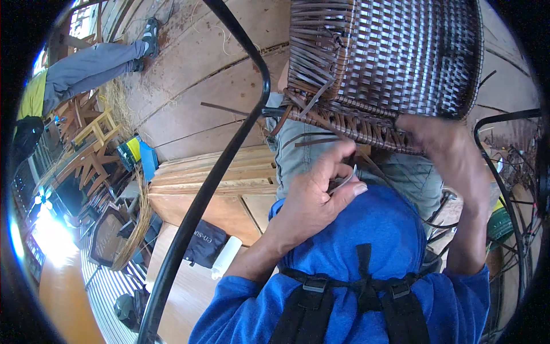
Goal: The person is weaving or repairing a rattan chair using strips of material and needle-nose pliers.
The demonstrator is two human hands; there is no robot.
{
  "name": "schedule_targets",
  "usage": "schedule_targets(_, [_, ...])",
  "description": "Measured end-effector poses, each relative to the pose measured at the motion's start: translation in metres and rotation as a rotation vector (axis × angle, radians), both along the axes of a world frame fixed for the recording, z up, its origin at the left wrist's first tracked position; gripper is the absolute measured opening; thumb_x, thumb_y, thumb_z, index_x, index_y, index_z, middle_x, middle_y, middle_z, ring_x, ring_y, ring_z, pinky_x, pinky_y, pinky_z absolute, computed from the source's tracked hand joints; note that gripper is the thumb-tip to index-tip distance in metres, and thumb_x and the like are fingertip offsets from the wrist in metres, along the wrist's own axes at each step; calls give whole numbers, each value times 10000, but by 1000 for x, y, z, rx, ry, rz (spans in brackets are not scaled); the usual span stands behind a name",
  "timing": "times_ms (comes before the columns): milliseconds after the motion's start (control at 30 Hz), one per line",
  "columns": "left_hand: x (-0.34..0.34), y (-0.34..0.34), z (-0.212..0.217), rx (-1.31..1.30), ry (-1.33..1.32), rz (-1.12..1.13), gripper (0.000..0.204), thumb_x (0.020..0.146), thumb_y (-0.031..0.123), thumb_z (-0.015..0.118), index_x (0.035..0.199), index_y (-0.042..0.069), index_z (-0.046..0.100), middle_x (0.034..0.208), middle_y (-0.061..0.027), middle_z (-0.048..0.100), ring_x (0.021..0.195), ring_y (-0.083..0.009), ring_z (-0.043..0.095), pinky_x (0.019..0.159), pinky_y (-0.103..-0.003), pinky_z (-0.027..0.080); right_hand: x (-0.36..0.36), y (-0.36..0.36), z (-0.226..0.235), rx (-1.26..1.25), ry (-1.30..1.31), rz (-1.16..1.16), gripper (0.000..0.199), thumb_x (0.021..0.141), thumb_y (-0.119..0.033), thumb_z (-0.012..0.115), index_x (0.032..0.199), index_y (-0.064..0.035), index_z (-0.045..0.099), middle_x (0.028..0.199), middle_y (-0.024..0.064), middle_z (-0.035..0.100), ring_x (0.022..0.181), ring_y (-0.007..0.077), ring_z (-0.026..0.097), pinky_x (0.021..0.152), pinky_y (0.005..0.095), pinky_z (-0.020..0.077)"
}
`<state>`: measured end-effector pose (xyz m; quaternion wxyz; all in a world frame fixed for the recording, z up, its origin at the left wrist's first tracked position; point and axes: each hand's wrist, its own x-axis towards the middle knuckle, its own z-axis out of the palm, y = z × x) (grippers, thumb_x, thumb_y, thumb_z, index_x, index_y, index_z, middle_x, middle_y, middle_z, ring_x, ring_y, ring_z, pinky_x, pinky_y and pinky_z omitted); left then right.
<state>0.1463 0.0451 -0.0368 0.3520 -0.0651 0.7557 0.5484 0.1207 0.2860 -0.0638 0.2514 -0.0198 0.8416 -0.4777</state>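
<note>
A dark brown woven wicker piece [409, 57], glossy and shaped like a chair seat or back, rests against my knees. Its lower rim [366, 123] is wrapped in crossing strips, and loose strip ends stick out at its left. Just below that rim, my left hand [326, 186] is closed, thumb against curled fingers. A thin, flat, pale-edged piece shows between them, too small to name. My right hand [444, 146] is at the rim's right part, smeared by motion, its fingers unclear. A long thin strip [395, 186] curves down from the rim between my hands.
Black metal tubes [215, 163] rise at left and right [507, 114]. Stacked wooden boards [215, 178] lie left of my legs, near a white bottle [227, 255] and dark pouch [205, 243]. Another person's legs [91, 66] and wooden frames [97, 132] are far left.
</note>
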Motion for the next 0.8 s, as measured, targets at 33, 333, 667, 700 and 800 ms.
schedule_targets(33, [-2, -2, 1, -65, 37, -13, 414, 848, 100, 644, 1236, 72, 504, 803, -17, 618, 743, -72, 560, 687, -234, 465, -11, 3, -6, -10, 43, 22, 288, 793, 13, 503, 1040, -34, 644, 858, 162, 665, 702, 307, 646, 682, 366, 531])
schedule_targets(333, [-23, -16, -5, -443, 434, -370, 335, 814, 82, 597, 1145, 53, 555, 924, -179, 630, 816, -332, 631, 684, -398, 502, -53, -18, -42, 399, 270, 213, 279, 789, -49, 500, 1034, 10, 618, 909, 235, 627, 865, 364, 619, 813, 419, 486])
schedule_targets(667, [-26, -15, -4, -545, 344, -236, 430, 845, 84, 550, 1268, 62, 474, 931, -212, 626, 818, -376, 623, 675, -440, 483, -71, -28, -44, 351, 316, 385, 181, 773, -93, 536, 897, -41, 658, 825, 205, 645, 826, 353, 633, 743, 434, 506])
schedule_targets(700, [-25, -13, -5, -589, 296, -211, 464, 849, 90, 548, 1300, 66, 440, 920, -222, 626, 807, -388, 622, 667, -446, 480, -73, -26, -48, 359, 363, 385, 201, 785, -76, 534, 951, -50, 646, 820, 203, 640, 811, 351, 633, 735, 429, 512])
schedule_targets(800, [-29, -9, -10, -615, 264, -181, 519, 864, 115, 533, 1356, 74, 370, 834, -235, 624, 746, -417, 618, 623, -472, 470, -83, -19, -64, 303, 375, 415, 214, 798, -53, 527, 976, -38, 646, 847, 206, 635, 808, 341, 632, 731, 413, 512])
